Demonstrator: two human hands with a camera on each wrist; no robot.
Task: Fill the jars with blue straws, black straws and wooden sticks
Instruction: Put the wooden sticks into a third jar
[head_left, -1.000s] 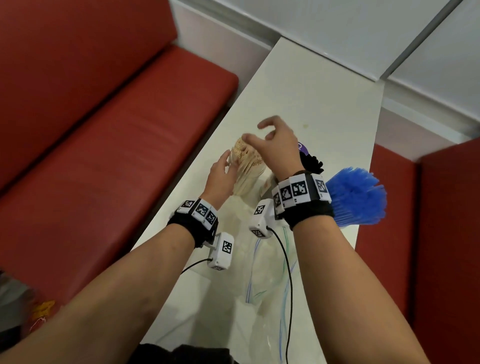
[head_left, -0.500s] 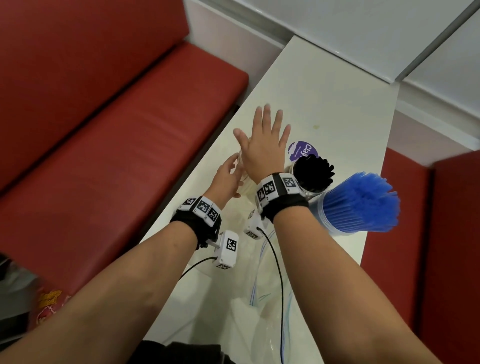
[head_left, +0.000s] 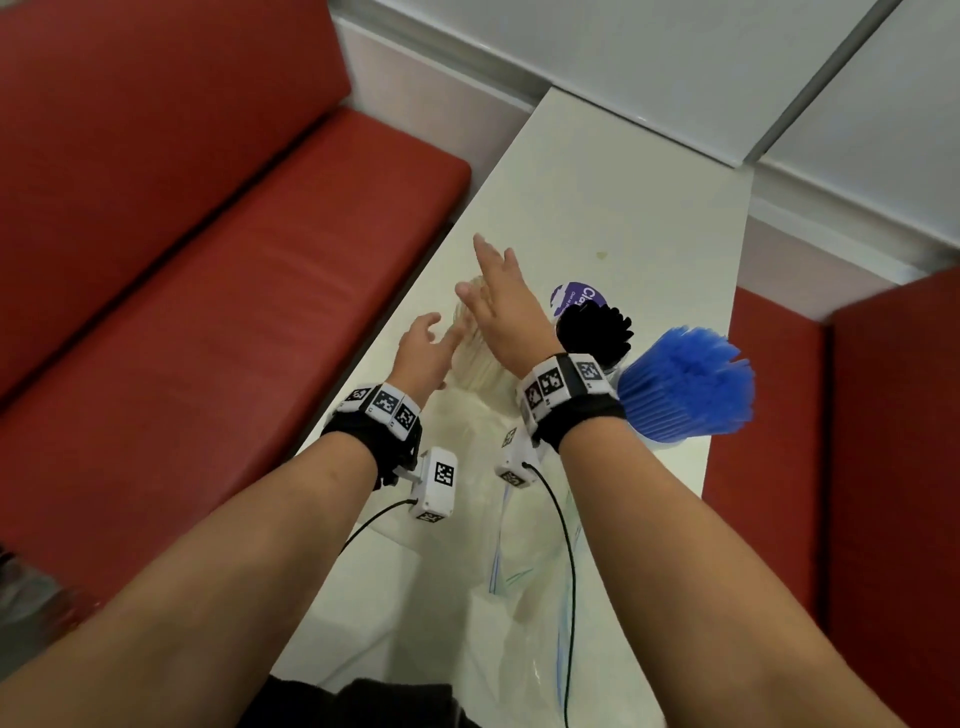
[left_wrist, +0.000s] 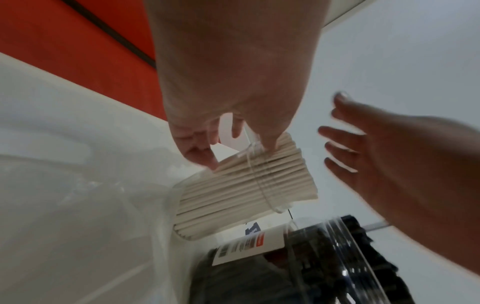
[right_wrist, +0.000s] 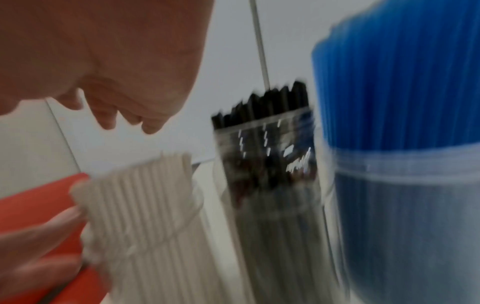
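Observation:
Three clear jars stand together on the white table (head_left: 597, 197). The left jar holds wooden sticks (head_left: 475, 358), the middle one black straws (head_left: 597, 332), and the right one blue straws (head_left: 685, 384). My left hand (head_left: 436, 332) is beside the sticks with loosely spread fingers. In the left wrist view its fingertips (left_wrist: 200, 152) touch the top of the wooden sticks (left_wrist: 246, 181). My right hand (head_left: 488, 275) hovers flat just above the sticks, fingers straight, holding nothing. The right wrist view, blurred, shows the wooden sticks (right_wrist: 145, 195), black straws (right_wrist: 270, 164) and blue straws (right_wrist: 405, 102) side by side.
A purple lid (head_left: 579, 299) lies behind the black-straw jar. Crumpled clear plastic bags (head_left: 524, 597) lie on the table's near end. Red benches run along the left (head_left: 234, 312) and right (head_left: 857, 467) sides of the narrow table.
My right hand went from fingers pinched over the sticks to a flat palm above them. My left hand has loosened from the jar's side and spread its fingers.

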